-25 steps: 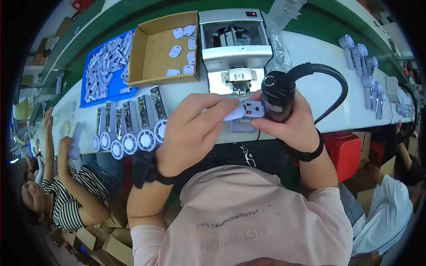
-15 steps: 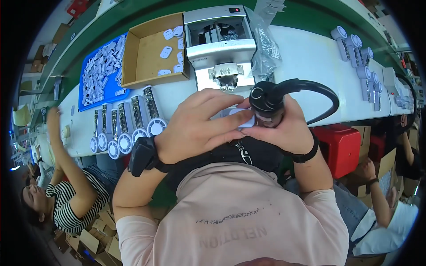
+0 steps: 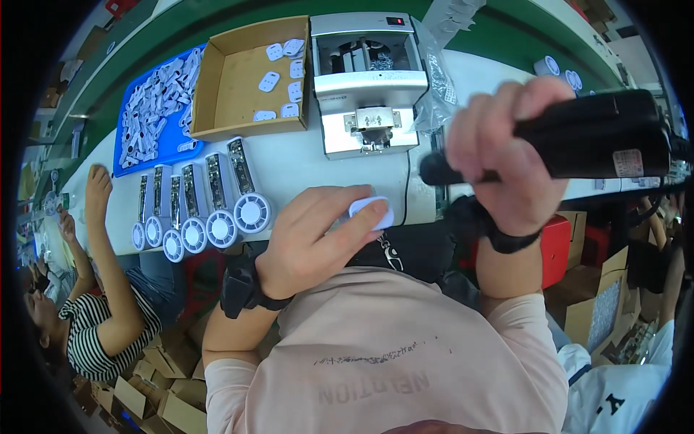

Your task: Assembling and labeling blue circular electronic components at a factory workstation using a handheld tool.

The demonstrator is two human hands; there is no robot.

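Pinching the white piece with my left hand at the near edge of the bench, I have it free of the black tool, which my right hand, wrapped around it, has just swung up and away. The tool bears a small pale label; toward the bench's far edge, the silver machine carries blurred lettering.

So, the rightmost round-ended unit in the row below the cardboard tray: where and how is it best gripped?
Probably by the rim of its round vented end, approached from the near right. That end is the wider, nearer one, and white tabletop shows to its right, while a neighbouring unit crowds its left. The narrow body has what looks like circuitry exposed on top.
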